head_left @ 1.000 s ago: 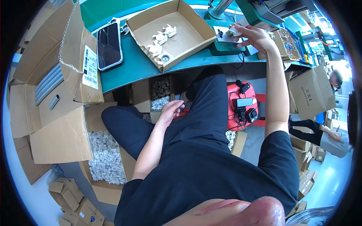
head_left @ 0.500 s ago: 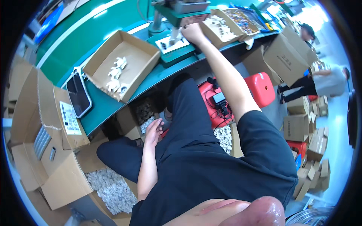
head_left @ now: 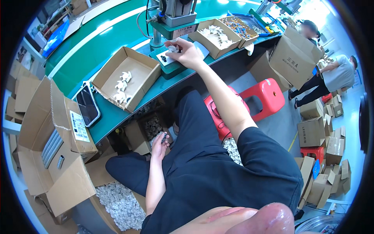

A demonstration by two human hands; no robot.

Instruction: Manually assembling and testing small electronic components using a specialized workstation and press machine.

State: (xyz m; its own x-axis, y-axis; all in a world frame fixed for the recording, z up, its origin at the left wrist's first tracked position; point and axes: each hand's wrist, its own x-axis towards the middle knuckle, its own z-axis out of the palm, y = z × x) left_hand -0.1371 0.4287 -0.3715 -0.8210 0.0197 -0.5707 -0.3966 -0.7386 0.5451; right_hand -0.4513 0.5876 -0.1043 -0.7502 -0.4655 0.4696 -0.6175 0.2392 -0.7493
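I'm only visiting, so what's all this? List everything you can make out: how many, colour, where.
White piece: one, white, in the right hand
Press: one, green and grey, on the bench
Bench: one, green, ahead
Open tray: one, brown, left of the press
Finned parts: several, white, in the tray
Phone: one, dark screen, left of the tray
Parts boxes: two, brown, right of the press
Large carton: one, brown, far left
Grey cylinders: several, grey, inside it
Pale pieces: many, whitish, lower left
Stools: at least three, red, right
Other people: two, one grey-topped, right background
Left hand: one, bare, by the lap
Right hand: one, bare, at the press
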